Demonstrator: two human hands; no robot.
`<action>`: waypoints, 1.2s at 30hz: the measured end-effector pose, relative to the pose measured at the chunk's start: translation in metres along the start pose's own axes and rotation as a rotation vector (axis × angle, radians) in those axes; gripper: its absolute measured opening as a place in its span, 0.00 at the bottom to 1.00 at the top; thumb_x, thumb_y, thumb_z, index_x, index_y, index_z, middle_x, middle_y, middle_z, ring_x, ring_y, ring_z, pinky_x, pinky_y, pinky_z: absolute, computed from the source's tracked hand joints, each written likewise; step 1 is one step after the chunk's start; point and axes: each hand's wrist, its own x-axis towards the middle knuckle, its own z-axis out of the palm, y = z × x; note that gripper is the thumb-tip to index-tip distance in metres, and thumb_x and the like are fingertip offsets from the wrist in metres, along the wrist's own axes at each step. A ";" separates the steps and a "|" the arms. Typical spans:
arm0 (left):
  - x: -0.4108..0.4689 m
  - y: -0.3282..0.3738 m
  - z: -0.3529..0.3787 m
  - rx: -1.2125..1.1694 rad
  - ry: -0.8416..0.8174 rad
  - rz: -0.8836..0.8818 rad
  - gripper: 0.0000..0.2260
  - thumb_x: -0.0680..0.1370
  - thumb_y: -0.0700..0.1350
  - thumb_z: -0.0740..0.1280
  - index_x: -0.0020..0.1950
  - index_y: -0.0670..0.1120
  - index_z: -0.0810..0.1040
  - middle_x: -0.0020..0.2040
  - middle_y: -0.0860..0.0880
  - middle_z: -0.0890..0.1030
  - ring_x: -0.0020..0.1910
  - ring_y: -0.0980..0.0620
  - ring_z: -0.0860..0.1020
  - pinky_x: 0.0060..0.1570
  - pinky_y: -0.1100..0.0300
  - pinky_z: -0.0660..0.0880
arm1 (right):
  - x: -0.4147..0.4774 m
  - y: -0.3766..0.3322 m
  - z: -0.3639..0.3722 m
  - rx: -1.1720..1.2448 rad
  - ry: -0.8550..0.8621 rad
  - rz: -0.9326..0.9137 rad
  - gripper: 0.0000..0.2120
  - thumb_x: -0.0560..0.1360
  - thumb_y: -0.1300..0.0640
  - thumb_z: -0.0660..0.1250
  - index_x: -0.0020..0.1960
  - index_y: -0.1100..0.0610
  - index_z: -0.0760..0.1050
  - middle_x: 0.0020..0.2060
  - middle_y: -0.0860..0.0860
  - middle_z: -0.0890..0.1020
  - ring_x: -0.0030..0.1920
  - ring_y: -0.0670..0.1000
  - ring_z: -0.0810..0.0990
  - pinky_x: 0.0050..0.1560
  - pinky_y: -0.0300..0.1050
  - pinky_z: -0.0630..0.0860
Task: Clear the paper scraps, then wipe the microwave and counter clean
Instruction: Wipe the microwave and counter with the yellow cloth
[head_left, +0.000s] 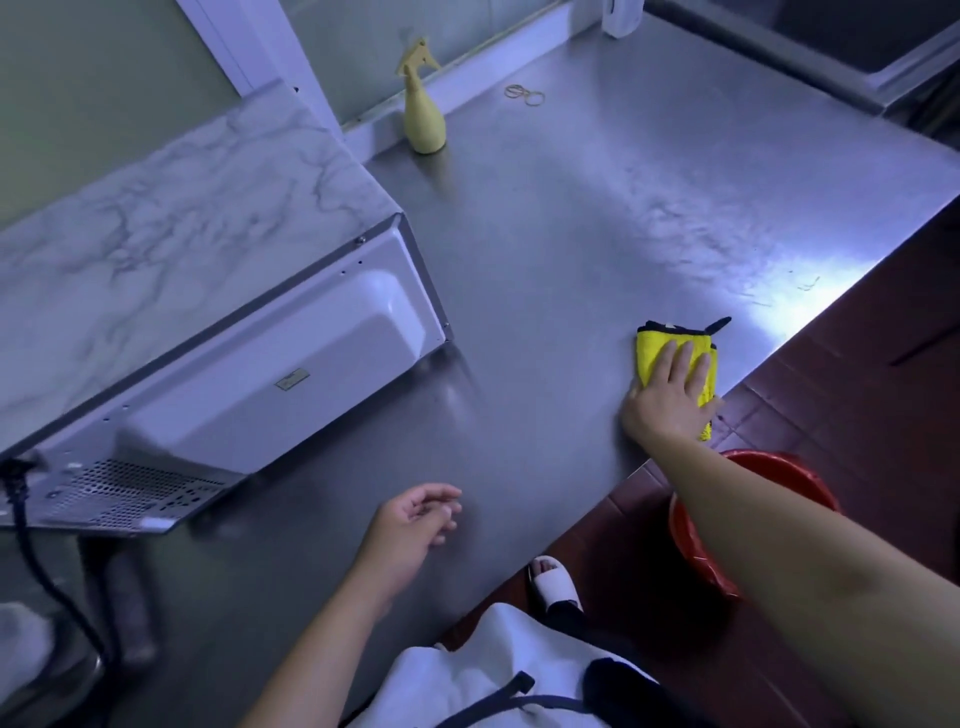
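1. White garment with dark straps (498, 680) is filling the bottom edge; a white slipper (553, 584) is showing on the dark red tiled floor (841, 364) beside it.
2. Left hand (410, 530) is hovering just above the steel counter (519, 270), fingers loosely curled, gripping nothing.
3. Right hand (670, 395) is pressing flat on a yellow cloth (660, 345), fingers spread and extended, palm down rather than clenched around it.
4. Cloth is lying under the fingers at the counter's near edge, black trim poking out beyond the fingertips, 1 corner hanging over the edge.
5. Red bucket (696, 535) is sitting on the floor below the right forearm.
6. Microwave (218, 312), marble-patterned top, is standing at left with its white back panel facing the camera, well apart from the cloth; black power cord (47, 566) is trailing down.
7. Small label (292, 378) on the back panel is too blurred to read.
8. Yellow spray bottle (423, 111) is standing upright at the counter's far side; rubber bands (524, 94) are lying near it.
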 end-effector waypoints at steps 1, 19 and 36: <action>-0.002 -0.003 -0.006 -0.008 -0.001 0.002 0.09 0.79 0.35 0.66 0.51 0.47 0.84 0.46 0.48 0.86 0.41 0.55 0.81 0.42 0.63 0.77 | -0.009 0.000 0.003 -0.013 -0.006 -0.012 0.33 0.82 0.45 0.48 0.81 0.51 0.38 0.80 0.48 0.38 0.79 0.54 0.35 0.73 0.71 0.47; -0.049 -0.043 -0.122 -0.120 -0.162 0.259 0.08 0.77 0.44 0.72 0.55 0.52 0.83 0.52 0.54 0.83 0.55 0.55 0.79 0.57 0.61 0.75 | -0.316 -0.083 0.000 1.437 -0.862 0.382 0.24 0.78 0.47 0.63 0.62 0.66 0.76 0.53 0.65 0.83 0.47 0.62 0.85 0.50 0.56 0.79; -0.114 0.111 -0.214 0.358 -0.768 0.700 0.13 0.69 0.40 0.78 0.51 0.51 0.83 0.44 0.50 0.84 0.46 0.51 0.82 0.47 0.56 0.79 | -0.384 -0.154 -0.085 1.309 -1.153 -0.494 0.33 0.69 0.36 0.72 0.69 0.52 0.76 0.63 0.53 0.81 0.61 0.54 0.81 0.58 0.49 0.78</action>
